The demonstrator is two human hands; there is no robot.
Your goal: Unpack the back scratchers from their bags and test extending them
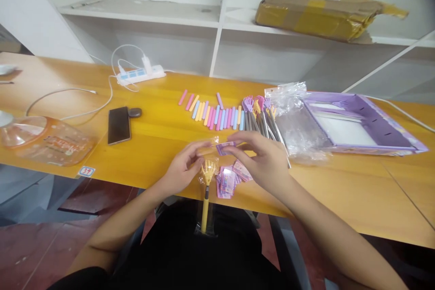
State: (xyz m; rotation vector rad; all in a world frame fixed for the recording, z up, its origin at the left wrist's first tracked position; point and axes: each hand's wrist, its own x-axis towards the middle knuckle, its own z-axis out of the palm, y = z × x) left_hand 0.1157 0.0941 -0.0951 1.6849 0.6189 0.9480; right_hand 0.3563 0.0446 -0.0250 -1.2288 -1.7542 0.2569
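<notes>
My left hand [185,167] and my right hand [261,156] meet over the front edge of the wooden table [340,190], fingers pinched on a small purple card [224,147] at the top of a clear bag. In that bag hangs a yellow hand-shaped back scratcher [206,190], its handle pointing down toward my lap. A small pile of purple cards [229,180] lies just below my hands. Behind them lies a row of pastel-handled back scratchers [220,115] with metal stems.
A stack of clear bags [295,120] and a purple box [360,127] lie to the right. A phone [118,124], a dark earbud case [135,112], a power strip [141,74] with cables and a clear container [44,140] sit left. A brown parcel [322,13] rests on the shelf.
</notes>
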